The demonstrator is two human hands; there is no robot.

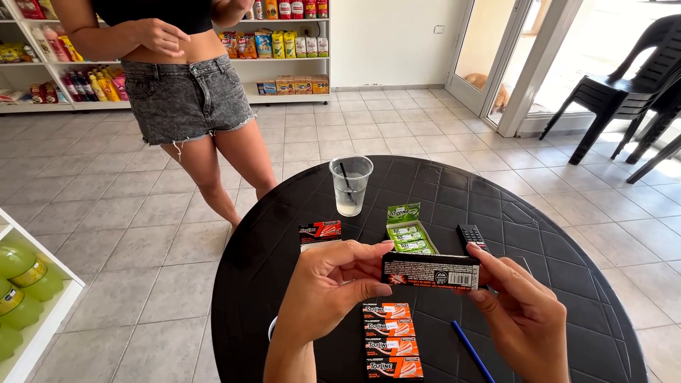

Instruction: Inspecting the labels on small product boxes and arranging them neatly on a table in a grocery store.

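Gripping a black gum box point(430, 272) by its ends, the left hand point(333, 287) and right hand point(521, 308) held it above the black table point(567, 234); orange gum packs point(391, 339) lay beneath, an open green gum box point(409, 234), a calculator point(471, 236) and a plastic cup point(350, 184) beyond.

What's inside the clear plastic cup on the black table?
The clear plastic cup holds a dark straw leaning in a little clear liquid at the bottom. Nothing covers it; what the liquid is cannot be told.

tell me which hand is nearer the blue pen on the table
Right. The right hand hovers just above and right of the blue pen, holding one end of a black pack; the left hand holds the other end, farther left.
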